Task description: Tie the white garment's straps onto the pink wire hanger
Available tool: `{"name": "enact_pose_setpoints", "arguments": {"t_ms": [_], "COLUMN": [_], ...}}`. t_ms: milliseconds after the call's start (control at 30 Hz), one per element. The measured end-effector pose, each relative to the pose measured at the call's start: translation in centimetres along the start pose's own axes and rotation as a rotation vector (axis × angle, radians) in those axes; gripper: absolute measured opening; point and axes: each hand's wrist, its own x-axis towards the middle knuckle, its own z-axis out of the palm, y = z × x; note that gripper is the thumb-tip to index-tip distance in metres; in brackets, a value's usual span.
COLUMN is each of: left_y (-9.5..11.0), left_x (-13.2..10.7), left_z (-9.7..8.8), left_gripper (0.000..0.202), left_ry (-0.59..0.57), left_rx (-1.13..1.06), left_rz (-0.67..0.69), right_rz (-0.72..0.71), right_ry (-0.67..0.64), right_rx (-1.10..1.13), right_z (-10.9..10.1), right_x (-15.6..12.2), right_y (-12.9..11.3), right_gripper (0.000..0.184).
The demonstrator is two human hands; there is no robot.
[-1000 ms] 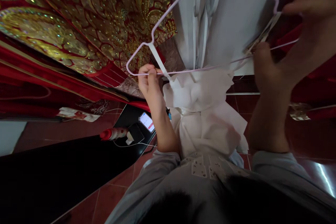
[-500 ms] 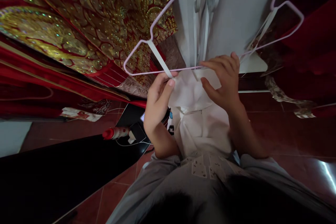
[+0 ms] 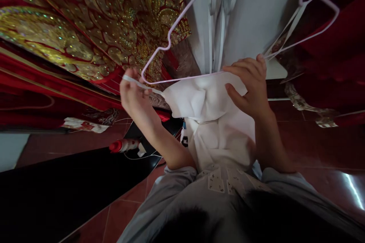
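A pale pink clothes hanger (image 3: 184, 16) spans the upper middle, its top outside the view. Below its bottom bar hangs a white garment (image 3: 218, 125) with thin straps. My left hand (image 3: 139, 95) is closed on the white strap (image 3: 142, 84), holding it out at the hanger's left end; this strap is off the shoulder notch. On the opposite side another strap (image 3: 293, 22) loops over the hanger's right notch. My right hand (image 3: 249, 85) has its fingers bent over the bottom bar, with the thumb held apart in front of the garment. Its fingertips are partly hidden.
Gold-sequined red garments (image 3: 94, 26) hang at left, and dark red fabric (image 3: 339, 60) at right. Behind the hanger stands a pale panel (image 3: 256, 15) with white vertical bars. A red-capped bottle (image 3: 124, 145) and a white cable are on the black surface (image 3: 85, 174) at lower left.
My left hand has moved left, drawing the strap off the hanger's left notch. The hanger and my right hand have shifted slightly right, and the garment's upper edge has spread leftward.
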Motion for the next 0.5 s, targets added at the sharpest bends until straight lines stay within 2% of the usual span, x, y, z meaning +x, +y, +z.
{"name": "enact_pose_setpoints", "arguments": {"t_ms": [100,200,233,267,367,400,433,500], "left_y": [-1.0,-0.8,-0.6,-0.5,-0.3,-0.3,-0.3,-0.6], "left_x": [-1.5,-3.4,-3.9,-4.4,-4.9,-4.9,-4.8,-4.7], "left_z": [1.8,4.8,5.7,6.4,7.5,7.5,7.5,7.2], "left_gripper": [0.015,0.023,0.025,0.025,0.027,0.028,0.028,0.028], "left_ry": [-0.145,-0.232,-0.226,-0.219,-0.189,-0.187,-0.189,-0.192], "left_rx": [0.022,-0.066,-0.085,-0.082,-0.058,-0.052,-0.049,-0.046], "left_rz": [-0.104,-0.135,-0.122,-0.122,-0.128,-0.133,-0.138,-0.141], "right_rz": [0.000,-0.045,-0.060,-0.067,0.040,0.120,0.193,0.300], "right_ry": [-0.003,0.022,0.084,0.201,0.731,0.838,0.861,0.746], "right_rx": [-0.019,0.015,0.027,0.039,0.142,0.211,0.271,0.368], "right_z": [0.1,0.0,-0.1,-0.2,-0.4,-0.5,-0.6,-0.8], "right_x": [0.0,0.0,0.0,0.0,0.2,0.3,0.3,0.3], "right_y": [-0.8,-1.4,-1.2,-0.7,2.0,3.1,3.9,4.8], "right_gripper": [0.043,0.039,0.035,0.030,0.023,0.022,0.020,0.018]}}
